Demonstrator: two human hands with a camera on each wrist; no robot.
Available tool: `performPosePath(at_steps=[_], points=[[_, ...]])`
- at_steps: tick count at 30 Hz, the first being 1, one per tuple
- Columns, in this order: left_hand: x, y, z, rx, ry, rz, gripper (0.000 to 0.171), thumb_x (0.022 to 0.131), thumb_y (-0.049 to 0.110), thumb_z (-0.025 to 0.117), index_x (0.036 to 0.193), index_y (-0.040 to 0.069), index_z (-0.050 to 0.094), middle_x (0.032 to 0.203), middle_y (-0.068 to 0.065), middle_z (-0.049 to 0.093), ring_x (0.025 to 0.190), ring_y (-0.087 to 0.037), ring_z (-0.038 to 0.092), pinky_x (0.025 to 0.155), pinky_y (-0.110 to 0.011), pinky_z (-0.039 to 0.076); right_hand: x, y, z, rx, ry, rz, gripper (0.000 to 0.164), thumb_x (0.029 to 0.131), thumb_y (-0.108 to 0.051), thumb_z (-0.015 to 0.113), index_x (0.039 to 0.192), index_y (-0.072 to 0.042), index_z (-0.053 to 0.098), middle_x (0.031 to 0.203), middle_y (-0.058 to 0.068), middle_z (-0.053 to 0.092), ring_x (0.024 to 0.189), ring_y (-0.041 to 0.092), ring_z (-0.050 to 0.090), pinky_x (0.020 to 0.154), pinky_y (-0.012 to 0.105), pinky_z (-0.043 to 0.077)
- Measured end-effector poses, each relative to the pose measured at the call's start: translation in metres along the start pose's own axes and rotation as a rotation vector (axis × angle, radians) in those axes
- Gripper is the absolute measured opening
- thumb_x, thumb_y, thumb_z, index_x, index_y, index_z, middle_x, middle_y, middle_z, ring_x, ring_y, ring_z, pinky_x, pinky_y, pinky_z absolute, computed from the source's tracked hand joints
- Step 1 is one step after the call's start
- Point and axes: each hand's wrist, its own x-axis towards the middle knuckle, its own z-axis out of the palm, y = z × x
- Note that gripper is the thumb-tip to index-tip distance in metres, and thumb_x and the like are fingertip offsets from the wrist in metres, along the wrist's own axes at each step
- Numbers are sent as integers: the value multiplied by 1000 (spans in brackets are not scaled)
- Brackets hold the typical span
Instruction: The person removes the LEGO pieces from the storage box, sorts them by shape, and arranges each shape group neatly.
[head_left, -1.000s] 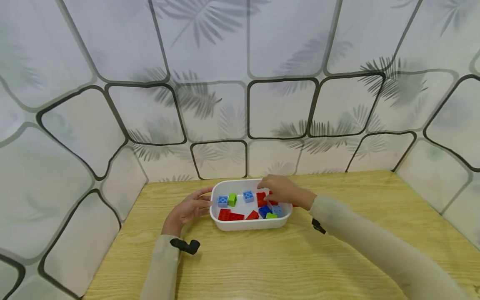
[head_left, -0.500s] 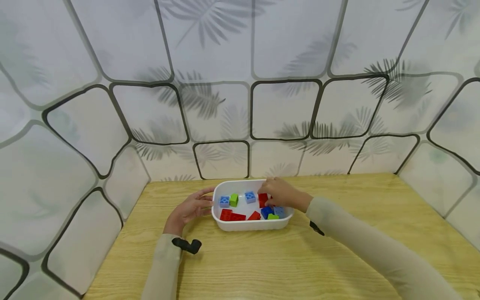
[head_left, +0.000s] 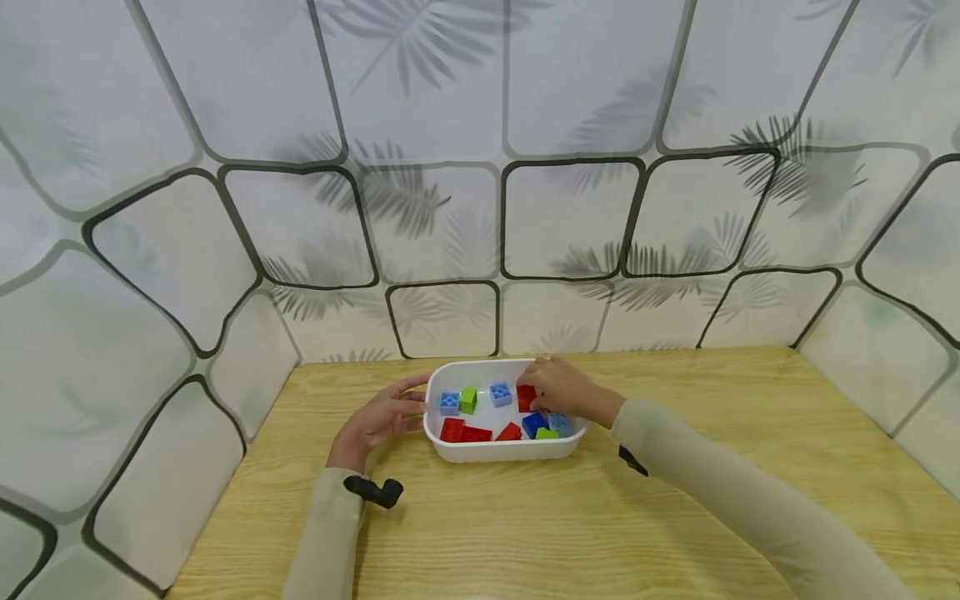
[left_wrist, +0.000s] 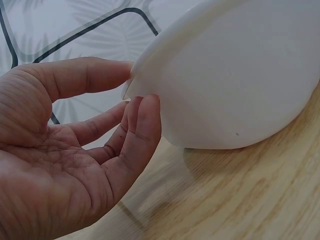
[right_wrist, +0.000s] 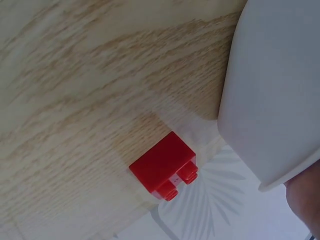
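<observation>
A white tub [head_left: 503,452] of toy building bricks stands before me in the head view. My left hand [head_left: 382,417] is at its left end; in the left wrist view the fingertips [left_wrist: 149,117] touch the outer wall and the upper digit meets the rim. The right hand [head_left: 564,390] reaches over the right end, with thumb and fingers about a red brick [head_left: 527,398] inside; its fingertips are partly hidden. Near that hand lie a dark blue brick [head_left: 535,424], a light blue brick [head_left: 558,423] and a green one [head_left: 547,433].
Farther left in the tub are light blue bricks [head_left: 449,404], a green brick [head_left: 468,400] and red bricks [head_left: 452,430]. On the wooden table [head_left: 480,525] outside the right end lies a loose red brick [right_wrist: 164,162]. A patterned curtain [head_left: 442,208] borders the table.
The right hand has lowered a little toward the red brick over the last second. The left hand stays at the tub's end. The head view has shifted slightly.
</observation>
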Motion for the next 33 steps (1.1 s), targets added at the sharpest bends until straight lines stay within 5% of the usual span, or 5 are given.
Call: performPosePath(at_steps=[20,33], points=[[0,-2,-1,16,2,3,65,102,0,53,160,0,25,119,-2,64,105,-12,66,89,-27,57,2,-3,0,90,-15,72,42,87,-18,81,125,-3,70,123,13,70,113,27,62,100,43,53],[-1,-2,0,15,-6,11,65,102,-1,53,160,-1,24,116,0,64,101,-10,66,87,-26,58,-3,-6,-3,73,35,-4,40,85,-14,82,121,-2,70,117,14,70,107,28,61,110,50,46]])
